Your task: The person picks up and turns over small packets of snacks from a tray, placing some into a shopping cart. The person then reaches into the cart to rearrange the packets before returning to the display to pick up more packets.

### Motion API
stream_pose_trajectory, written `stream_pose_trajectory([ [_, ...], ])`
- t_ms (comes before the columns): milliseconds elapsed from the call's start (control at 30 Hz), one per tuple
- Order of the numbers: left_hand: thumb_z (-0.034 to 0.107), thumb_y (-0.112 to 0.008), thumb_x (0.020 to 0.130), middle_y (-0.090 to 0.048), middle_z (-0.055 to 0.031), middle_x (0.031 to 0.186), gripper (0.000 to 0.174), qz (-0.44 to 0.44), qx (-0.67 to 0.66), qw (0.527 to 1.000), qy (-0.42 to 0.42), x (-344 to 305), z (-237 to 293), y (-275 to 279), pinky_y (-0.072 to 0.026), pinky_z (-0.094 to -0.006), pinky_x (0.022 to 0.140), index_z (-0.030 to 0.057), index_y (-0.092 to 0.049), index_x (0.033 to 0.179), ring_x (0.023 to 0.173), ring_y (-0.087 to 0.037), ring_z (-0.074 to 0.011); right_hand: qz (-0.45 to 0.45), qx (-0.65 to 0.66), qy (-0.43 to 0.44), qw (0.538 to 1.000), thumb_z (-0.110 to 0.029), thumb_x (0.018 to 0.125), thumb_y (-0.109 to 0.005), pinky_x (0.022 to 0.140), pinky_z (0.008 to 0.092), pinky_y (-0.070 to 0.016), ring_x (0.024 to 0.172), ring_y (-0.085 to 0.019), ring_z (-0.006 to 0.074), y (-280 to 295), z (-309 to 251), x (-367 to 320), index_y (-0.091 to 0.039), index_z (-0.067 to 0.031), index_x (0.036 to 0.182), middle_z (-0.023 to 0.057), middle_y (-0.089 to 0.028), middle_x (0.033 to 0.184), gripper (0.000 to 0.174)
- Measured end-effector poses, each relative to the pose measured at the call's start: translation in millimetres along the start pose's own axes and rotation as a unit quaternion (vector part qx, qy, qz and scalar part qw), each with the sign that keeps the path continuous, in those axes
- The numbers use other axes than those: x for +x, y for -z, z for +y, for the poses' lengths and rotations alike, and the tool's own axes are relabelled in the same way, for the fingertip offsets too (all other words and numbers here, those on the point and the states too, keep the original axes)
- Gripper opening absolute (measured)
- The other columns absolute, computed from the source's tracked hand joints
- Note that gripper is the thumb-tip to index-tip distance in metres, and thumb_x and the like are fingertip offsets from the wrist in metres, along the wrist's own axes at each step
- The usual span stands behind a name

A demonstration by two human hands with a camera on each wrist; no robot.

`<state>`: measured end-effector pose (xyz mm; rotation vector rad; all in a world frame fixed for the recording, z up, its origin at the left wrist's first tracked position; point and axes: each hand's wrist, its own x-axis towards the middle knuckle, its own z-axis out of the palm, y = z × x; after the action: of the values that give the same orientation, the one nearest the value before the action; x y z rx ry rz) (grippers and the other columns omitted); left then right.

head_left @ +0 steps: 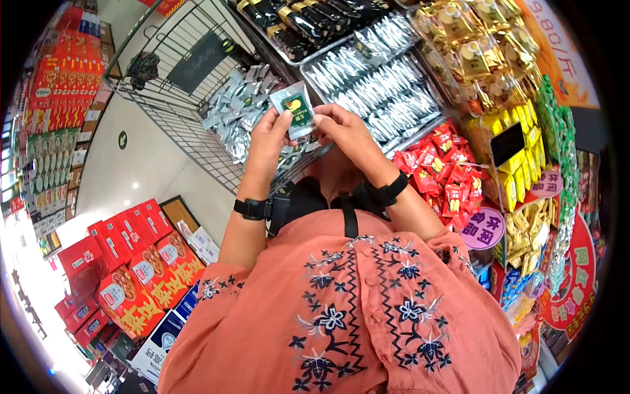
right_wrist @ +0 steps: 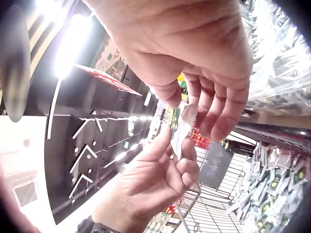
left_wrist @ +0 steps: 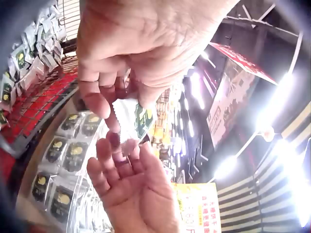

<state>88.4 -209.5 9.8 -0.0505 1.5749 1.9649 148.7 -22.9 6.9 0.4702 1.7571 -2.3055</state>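
Note:
A small silver-and-green snack packet [head_left: 296, 110] is held between both hands, its printed face turned up toward the head camera. My left hand [head_left: 268, 139] pinches its lower left edge, thumb on the front. On the opposite edge, the thumb and fingers of my right hand [head_left: 353, 134] grip the packet. From the left wrist view, the packet [left_wrist: 132, 119] shows a serrated silver end between the two hands. Its pale back [right_wrist: 182, 127] faces the right wrist view. Beneath and beyond the hands, a wire shopping cart [head_left: 157, 111] holds a heap of similar silver packets [head_left: 239, 108].
Right of the cart, a display tray [head_left: 438, 119] holds rows of silver packets [head_left: 374, 85]. Red packets [head_left: 443, 167] lie nearer, with gold packets [head_left: 472, 56] and yellow bags [head_left: 525, 157] farther right. Red gift boxes [head_left: 125, 240] stand at left on the pale floor [head_left: 141, 167].

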Motion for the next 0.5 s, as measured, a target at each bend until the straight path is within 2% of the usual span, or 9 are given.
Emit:
stream_pose_trajectory([
  [33,0.029,-0.058,0.102,-0.066,0.0012,0.104,0.029,-0.004,0.006,1.000,-0.003,-1,1,-6,-0.0501,-0.0233,0.066,0.0083,-0.058,0.122,0.083,-0.063,-0.0070,-0.005,0.019,0.001,1.000,-0.022,0.095,-0.063,0.071,0.0261,-0.0525,0.086,-0.066,0.0121,1,-3,-3,-0.061,-0.0005,0.117,0.0048,-0.067,0.100,0.031],
  [167,0.028,-0.059,0.101,-0.066,0.0011,0.103,0.029,-0.007,0.013,1.000,-0.016,-4,3,-24,-0.0520,-0.0239,0.066,0.0081,-0.057,0.123,0.081,-0.063,-0.0072,0.009,0.071,-0.003,0.997,-0.021,0.095,-0.063,0.064,0.0239,-0.0525,0.071,-0.065,0.0108,12,-6,-10,-0.062,-0.0021,0.112,0.0034,-0.068,0.085,0.025],
  [200,0.031,-0.061,0.100,-0.065,-0.0009,0.105,0.033,-0.022,0.026,0.999,-0.021,-4,4,-26,-0.0526,-0.0240,0.067,0.0074,-0.057,0.123,0.085,-0.062,-0.0085,0.021,0.089,-0.001,0.996,-0.020,0.095,-0.063,0.061,0.0235,-0.0524,0.065,-0.064,0.0102,14,-5,-9,-0.063,-0.0034,0.110,0.0024,-0.067,0.079,0.022],
  [300,0.033,-0.064,0.098,-0.064,-0.0026,0.109,0.040,-0.013,0.093,0.995,-0.036,0,12,-24,-0.0530,-0.0250,0.069,0.0064,-0.055,0.126,0.090,-0.061,-0.0096,0.003,0.068,-0.019,0.998,-0.019,0.096,-0.062,0.068,0.0256,-0.0537,0.072,-0.064,0.0116,29,-13,-12,-0.062,-0.0026,0.111,0.0030,-0.066,0.085,0.023],
  [333,0.035,-0.065,0.096,-0.062,-0.0033,0.112,0.046,0.009,0.136,0.990,-0.033,-2,19,-22,-0.0506,-0.0234,0.070,0.0057,-0.054,0.130,0.092,-0.059,-0.0094,-0.006,0.032,-0.004,0.999,-0.021,0.095,-0.062,0.068,0.0245,-0.0535,0.071,-0.063,0.0099,33,-19,-16,-0.065,-0.0035,0.108,0.0016,-0.066,0.084,0.022],
  [433,0.034,-0.065,0.096,-0.063,-0.0015,0.109,0.046,-0.040,0.196,0.978,-0.056,1,40,-23,-0.0462,-0.0207,0.069,0.0057,-0.055,0.131,0.090,-0.058,-0.0077,-0.062,-0.055,-0.014,0.996,-0.023,0.095,-0.061,0.067,0.0233,-0.0531,0.070,-0.062,0.0082,44,-31,-18,-0.067,-0.0035,0.105,-0.0001,-0.065,0.083,0.022],
  [500,0.032,-0.065,0.096,-0.064,0.0031,0.095,0.035,-0.093,0.244,0.965,-0.005,6,43,-24,-0.0403,-0.0188,0.062,0.0062,-0.062,0.119,0.079,-0.054,-0.0029,-0.074,-0.051,-0.003,0.996,-0.023,0.094,-0.062,0.067,0.0228,-0.0529,0.070,-0.062,0.0075,49,-29,-16,-0.068,-0.0031,0.104,-0.0010,-0.065,0.082,0.023],
])
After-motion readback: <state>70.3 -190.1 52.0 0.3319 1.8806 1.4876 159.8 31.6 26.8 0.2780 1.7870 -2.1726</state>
